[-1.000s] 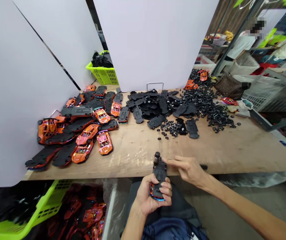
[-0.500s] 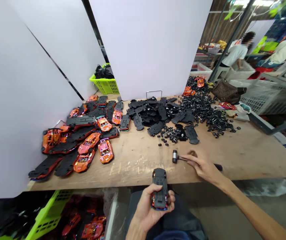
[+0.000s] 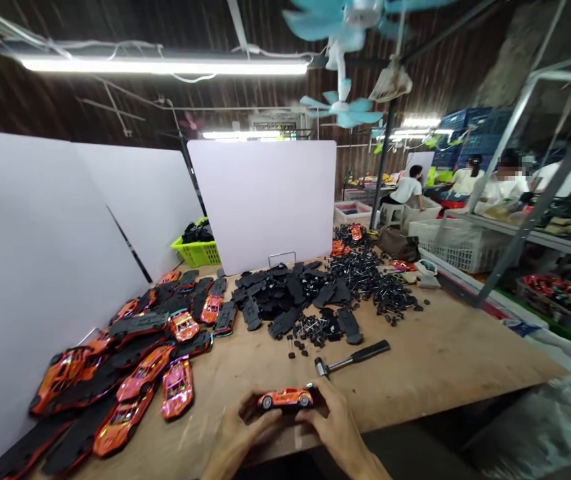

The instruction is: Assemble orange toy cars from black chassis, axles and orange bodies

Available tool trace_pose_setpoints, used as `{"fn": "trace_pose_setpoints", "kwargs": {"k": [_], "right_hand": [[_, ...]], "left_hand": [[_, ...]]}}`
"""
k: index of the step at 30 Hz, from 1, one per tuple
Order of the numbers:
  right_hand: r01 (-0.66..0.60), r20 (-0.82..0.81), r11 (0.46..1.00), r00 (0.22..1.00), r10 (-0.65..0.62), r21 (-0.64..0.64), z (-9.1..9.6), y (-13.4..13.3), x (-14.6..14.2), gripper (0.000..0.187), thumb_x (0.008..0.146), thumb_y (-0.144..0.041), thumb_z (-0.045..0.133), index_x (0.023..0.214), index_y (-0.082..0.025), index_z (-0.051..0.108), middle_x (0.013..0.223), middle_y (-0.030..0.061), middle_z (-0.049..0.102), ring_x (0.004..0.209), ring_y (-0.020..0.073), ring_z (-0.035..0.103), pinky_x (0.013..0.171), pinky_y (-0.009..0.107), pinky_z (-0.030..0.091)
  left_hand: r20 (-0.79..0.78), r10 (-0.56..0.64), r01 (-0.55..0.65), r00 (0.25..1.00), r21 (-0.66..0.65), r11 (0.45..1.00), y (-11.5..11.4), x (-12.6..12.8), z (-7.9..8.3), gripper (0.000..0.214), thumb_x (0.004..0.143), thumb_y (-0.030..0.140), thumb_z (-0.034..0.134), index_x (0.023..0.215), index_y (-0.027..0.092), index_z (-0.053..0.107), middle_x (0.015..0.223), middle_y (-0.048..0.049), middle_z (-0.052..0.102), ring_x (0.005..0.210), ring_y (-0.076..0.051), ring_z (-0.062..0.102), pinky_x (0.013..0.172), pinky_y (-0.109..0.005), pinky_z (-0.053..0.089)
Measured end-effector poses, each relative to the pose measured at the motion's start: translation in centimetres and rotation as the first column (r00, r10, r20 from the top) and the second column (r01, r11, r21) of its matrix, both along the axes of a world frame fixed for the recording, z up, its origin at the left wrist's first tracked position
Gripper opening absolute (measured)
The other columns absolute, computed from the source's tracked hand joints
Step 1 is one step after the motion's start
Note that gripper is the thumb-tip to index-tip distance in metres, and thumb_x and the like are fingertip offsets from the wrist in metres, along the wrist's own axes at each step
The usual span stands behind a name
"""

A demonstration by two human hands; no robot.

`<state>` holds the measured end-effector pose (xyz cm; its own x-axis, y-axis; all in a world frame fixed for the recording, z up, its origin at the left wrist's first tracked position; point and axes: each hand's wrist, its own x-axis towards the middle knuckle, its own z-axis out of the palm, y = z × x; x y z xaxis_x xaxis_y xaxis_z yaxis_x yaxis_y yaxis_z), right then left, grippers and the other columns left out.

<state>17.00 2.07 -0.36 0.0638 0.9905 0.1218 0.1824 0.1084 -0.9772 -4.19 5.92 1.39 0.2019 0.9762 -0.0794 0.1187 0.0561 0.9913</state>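
An orange toy car (image 3: 286, 398) with black wheels is held side-on above the front of the wooden table (image 3: 430, 373). My left hand (image 3: 245, 427) grips one end of it, fingers curled and thumb along the lower side. The other end is between the thumb and fingers of my right hand (image 3: 332, 413). Just beyond my right hand, a small hammer (image 3: 352, 358) with a metal head and black handle lies on the table, touched by neither hand.
Orange toy cars (image 3: 178, 388) are heaped at the left, many upside down. Black car bases (image 3: 285, 293) and wheel axles (image 3: 365, 273) are piled in the middle and right. White panels (image 3: 265, 200) stand behind. A lime basket (image 3: 198, 252) sits at the back; people (image 3: 408, 187) sit far right.
My right hand has let go of the hammer, which now lies on the table, and has joined my left hand on the car. The car has turned from underside up to side-on. The view has tilted up.
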Motion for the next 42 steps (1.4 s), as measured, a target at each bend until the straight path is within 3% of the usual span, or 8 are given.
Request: {"fn": "trace_pose_setpoints", "kwargs": {"k": [5, 15, 24, 29, 32, 36, 39, 42], "right_hand": [[0.062, 0.012, 0.997, 0.998, -0.063, 0.048, 0.1, 0.8, 0.7, 0.028, 0.072, -0.021, 0.083, 0.097, -0.023, 0.072, 0.094, 0.0004, 0.075, 0.092, 0.0237, 0.069, 0.083, 0.028, 0.051], [0.147, 0.078, 0.985, 0.985, -0.155, 0.095, -1.5, 0.8, -0.9, 0.023, 0.076, -0.040, 0.084, 0.087, -0.021, 0.076, 0.076, -0.0008, 0.072, 0.072, 0.0197, 0.063, 0.067, 0.027, 0.046], [0.108, 0.074, 0.987, 0.990, -0.117, 0.115, -3.3, 1.9, 0.4, 0.059, 0.064, -0.072, 0.080, 0.093, -0.020, 0.077, 0.082, 0.0067, 0.077, 0.078, 0.0284, 0.070, 0.074, 0.035, 0.055], [0.101, 0.151, 0.991, 0.982, -0.114, 0.088, -2.1, 1.8, 1.2, 0.069, 0.055, -0.074, 0.080, 0.096, -0.019, 0.077, 0.091, 0.0093, 0.079, 0.087, 0.0317, 0.071, 0.081, 0.040, 0.055], [0.082, 0.100, 0.994, 0.991, -0.088, 0.066, 0.4, 1.6, 0.2, 0.072, 0.055, -0.076, 0.076, 0.097, -0.017, 0.076, 0.098, 0.0109, 0.079, 0.094, 0.0318, 0.071, 0.083, 0.039, 0.055], [-0.161, 0.095, 0.987, 0.982, 0.161, -0.002, 4.3, 4.1, -6.3, 0.064, 0.064, -0.071, 0.075, 0.095, -0.015, 0.078, 0.095, 0.0106, 0.077, 0.093, 0.0291, 0.069, 0.079, 0.036, 0.055], [-0.329, 0.119, 0.941, 0.934, 0.336, -0.076, 6.4, 8.1, -13.6, 0.057, 0.066, -0.066, 0.075, 0.088, -0.013, 0.078, 0.086, 0.0098, 0.076, 0.081, 0.0251, 0.069, 0.069, 0.034, 0.055], [-0.395, 0.193, 0.907, 0.888, 0.418, -0.148, 7.0, 12.1, -19.7, 0.047, 0.070, -0.060, 0.075, 0.080, -0.014, 0.075, 0.078, 0.0085, 0.075, 0.072, 0.0220, 0.069, 0.063, 0.032, 0.054]], "left_hand": [[-0.270, -0.113, 0.160, 0.956, 0.156, 0.975, 1.3, -0.9, -0.6, 0.042, 0.070, 0.057, 0.082, 0.099, 0.027, 0.082, 0.104, -0.0055, 0.082, 0.104, -0.032, 0.074, 0.096, -0.039, 0.058], [-0.295, 0.017, 0.043, 0.955, 0.196, 0.980, 0.9, -0.4, -0.9, 0.034, 0.070, 0.045, 0.076, 0.095, 0.022, 0.081, 0.096, -0.0039, 0.082, 0.098, -0.031, 0.070, 0.093, -0.038, 0.053], [-0.384, 0.133, -0.022, 0.914, 0.279, 0.960, 0.1, 0.2, -1.0, 0.024, 0.069, 0.032, 0.083, 0.087, 0.016, 0.080, 0.074, 0.0022, 0.071, 0.076, -0.018, 0.062, 0.070, -0.026, 0.047], [-0.378, 0.285, -0.118, 0.881, 0.408, 0.906, -2.4, 0.7, -0.3, 0.053, 0.068, 0.031, 0.089, 0.118, 0.020, 0.076, 0.100, -0.0019, 0.077, 0.089, -0.019, 0.069, 0.081, -0.027, 0.054], [-0.388, 0.503, -0.283, 0.772, 0.499, 0.819, -5.3, -3.5, 1.1, 0.075, 0.073, 0.037, 0.087, 0.142, 0.023, 0.060, 0.133, -0.0089, 0.069, 0.118, -0.025, 0.064, 0.104, -0.036, 0.050], [-0.488, 0.739, -0.505, 0.464, 0.539, 0.674, -7.0, -15.3, 3.5, 0.071, 0.088, 0.047, 0.069, 0.151, 0.022, 0.049, 0.151, -0.0184, 0.049, 0.145, -0.038, 0.041, 0.122, -0.058, 0.028], [-0.615, 0.711, -0.509, 0.342, 0.515, 0.690, -5.3, -22.6, 4.7, 0.090, 0.074, 0.058, 0.080, 0.149, 0.019, 0.050, 0.154, -0.0240, 0.044, 0.146, -0.048, 0.033, 0.120, -0.069, 0.021], [-0.709, 0.632, -0.451, 0.313, 0.474, 0.756, -2.2, -24.4, 4.3, 0.100, 0.060, 0.060, 0.089, 0.144, 0.017, 0.055, 0.150, -0.0246, 0.050, 0.142, -0.048, 0.039, 0.119, -0.066, 0.023]]}}
